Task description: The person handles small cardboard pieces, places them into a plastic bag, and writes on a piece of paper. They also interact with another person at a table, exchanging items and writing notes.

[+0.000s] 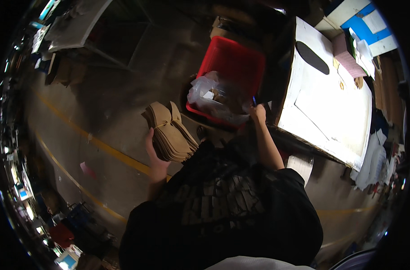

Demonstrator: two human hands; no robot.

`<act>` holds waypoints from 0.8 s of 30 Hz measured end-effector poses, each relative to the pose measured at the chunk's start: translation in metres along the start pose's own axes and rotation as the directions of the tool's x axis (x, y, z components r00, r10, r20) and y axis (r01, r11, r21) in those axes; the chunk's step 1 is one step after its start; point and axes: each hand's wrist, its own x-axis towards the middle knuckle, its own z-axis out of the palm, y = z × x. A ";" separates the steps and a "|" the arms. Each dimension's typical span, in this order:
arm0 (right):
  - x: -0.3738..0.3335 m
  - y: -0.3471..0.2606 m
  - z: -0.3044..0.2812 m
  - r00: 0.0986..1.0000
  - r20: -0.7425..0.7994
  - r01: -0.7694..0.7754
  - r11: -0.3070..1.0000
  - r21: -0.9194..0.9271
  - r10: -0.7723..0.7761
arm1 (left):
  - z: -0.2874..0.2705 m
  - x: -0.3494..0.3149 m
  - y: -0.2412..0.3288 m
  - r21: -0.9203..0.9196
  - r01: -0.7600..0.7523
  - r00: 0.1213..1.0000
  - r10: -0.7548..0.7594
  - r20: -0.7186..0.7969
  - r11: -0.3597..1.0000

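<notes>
My left hand (156, 155) grips a thick bundle of tan insole-shaped pieces (169, 135) from its left and lower side. A thin band ties the stack around its middle. Off to the right, my right hand (258, 114) is closed, with a slim blue pen (254, 101) sticking up from the fingers. That hand is by the right side of a red plastic basket (241, 51). Inside the basket's near end lies a clear plastic bag (204, 87), with small brown and white items showing in it.
At right stands a brightly lit white-topped table (322, 112) bearing a dark insole shape (312, 57) and a pink box (347, 56). A grey table (74, 31) stands far left. Yellow lines (106, 148) cross the floor, where a pink scrap (86, 169) lies. White plastic bags (371, 157) hang at right.
</notes>
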 end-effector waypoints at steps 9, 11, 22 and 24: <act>0.024 0.081 0.032 0.932 0.231 0.250 0.957 0.150 -0.280 | 0.028 0.090 -0.012 0.070 0.526 0.816 -0.526 0.240 0.848; 0.020 0.078 0.032 0.919 0.229 0.204 0.883 0.423 -0.322 | 0.038 0.113 -0.042 0.102 0.635 0.726 -0.637 0.261 0.766; -0.074 0.009 -0.038 0.796 0.578 -0.523 0.276 0.807 -0.181 | 0.054 0.221 -0.221 0.284 0.840 0.494 -0.868 -0.045 0.463; -0.071 0.020 -0.043 0.760 0.630 -0.551 0.357 0.754 -0.160 | 0.065 0.232 -0.235 0.381 0.779 0.609 -0.747 -0.266 0.499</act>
